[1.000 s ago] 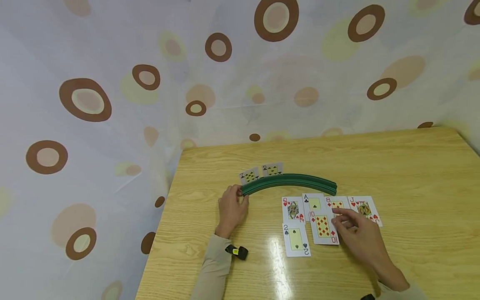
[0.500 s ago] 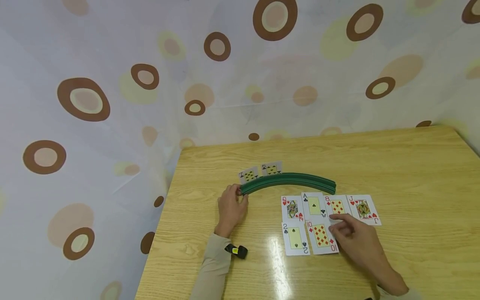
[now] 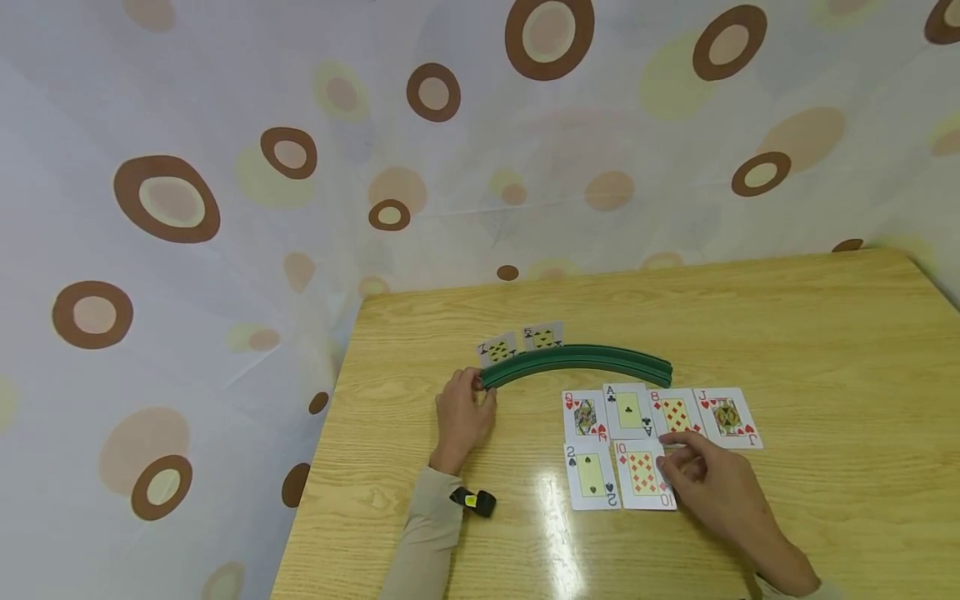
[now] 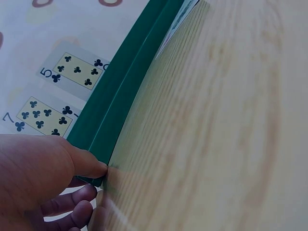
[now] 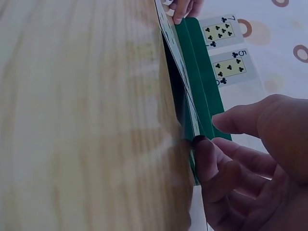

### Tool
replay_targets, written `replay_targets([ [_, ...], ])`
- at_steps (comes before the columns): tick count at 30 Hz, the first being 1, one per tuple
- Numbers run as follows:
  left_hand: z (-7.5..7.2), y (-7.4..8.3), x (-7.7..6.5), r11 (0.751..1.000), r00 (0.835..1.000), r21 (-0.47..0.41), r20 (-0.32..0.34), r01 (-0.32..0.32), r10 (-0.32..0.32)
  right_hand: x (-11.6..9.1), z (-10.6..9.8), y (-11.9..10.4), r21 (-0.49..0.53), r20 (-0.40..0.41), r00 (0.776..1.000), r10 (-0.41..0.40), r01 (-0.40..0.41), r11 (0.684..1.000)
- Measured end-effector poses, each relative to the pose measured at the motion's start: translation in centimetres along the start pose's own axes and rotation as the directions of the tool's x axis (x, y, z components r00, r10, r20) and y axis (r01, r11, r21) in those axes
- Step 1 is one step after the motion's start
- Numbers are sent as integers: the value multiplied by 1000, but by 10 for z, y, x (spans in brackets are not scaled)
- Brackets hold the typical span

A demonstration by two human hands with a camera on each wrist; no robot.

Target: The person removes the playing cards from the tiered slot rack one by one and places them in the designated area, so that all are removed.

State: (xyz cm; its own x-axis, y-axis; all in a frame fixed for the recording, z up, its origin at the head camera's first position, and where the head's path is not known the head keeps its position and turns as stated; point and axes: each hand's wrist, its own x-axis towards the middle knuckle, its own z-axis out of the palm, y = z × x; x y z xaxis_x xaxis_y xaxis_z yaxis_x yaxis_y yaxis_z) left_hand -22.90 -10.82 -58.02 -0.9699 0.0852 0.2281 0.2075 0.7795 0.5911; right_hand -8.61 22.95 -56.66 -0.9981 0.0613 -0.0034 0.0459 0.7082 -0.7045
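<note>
At the far left, a pale cloth (image 3: pixel 165 333) printed with brown rings hangs beside the wooden table (image 3: pixel 825 333). The left hand (image 3: pixel 462 421) pinches the left end of the curved green card holder (image 3: pixel 577 358), in which the seven of clubs (image 3: pixel 497 351) and the five of clubs (image 3: pixel 543 337) stand. Right of these, on the table, the queen of hearts (image 3: pixel 582 414) lies above the two of spades (image 3: pixel 591 477), then the ace of clubs (image 3: pixel 626 410) above the ten of diamonds (image 3: pixel 641 477). The right hand (image 3: pixel 720 487) is at the ten's right edge, fingers bent; whether it pinches the card, I cannot tell. Beyond its fingertips lie the eight of diamonds (image 3: pixel 673 408) and, rightmost, the jack of hearts (image 3: pixel 727 415).
</note>
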Motion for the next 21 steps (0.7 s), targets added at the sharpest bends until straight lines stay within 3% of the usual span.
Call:
replay_targets([
  [21,0,-1,2,1000,1000,-7,-13,-10,10,-1,-3,-3,-26,-33,999,-18,17,1000],
])
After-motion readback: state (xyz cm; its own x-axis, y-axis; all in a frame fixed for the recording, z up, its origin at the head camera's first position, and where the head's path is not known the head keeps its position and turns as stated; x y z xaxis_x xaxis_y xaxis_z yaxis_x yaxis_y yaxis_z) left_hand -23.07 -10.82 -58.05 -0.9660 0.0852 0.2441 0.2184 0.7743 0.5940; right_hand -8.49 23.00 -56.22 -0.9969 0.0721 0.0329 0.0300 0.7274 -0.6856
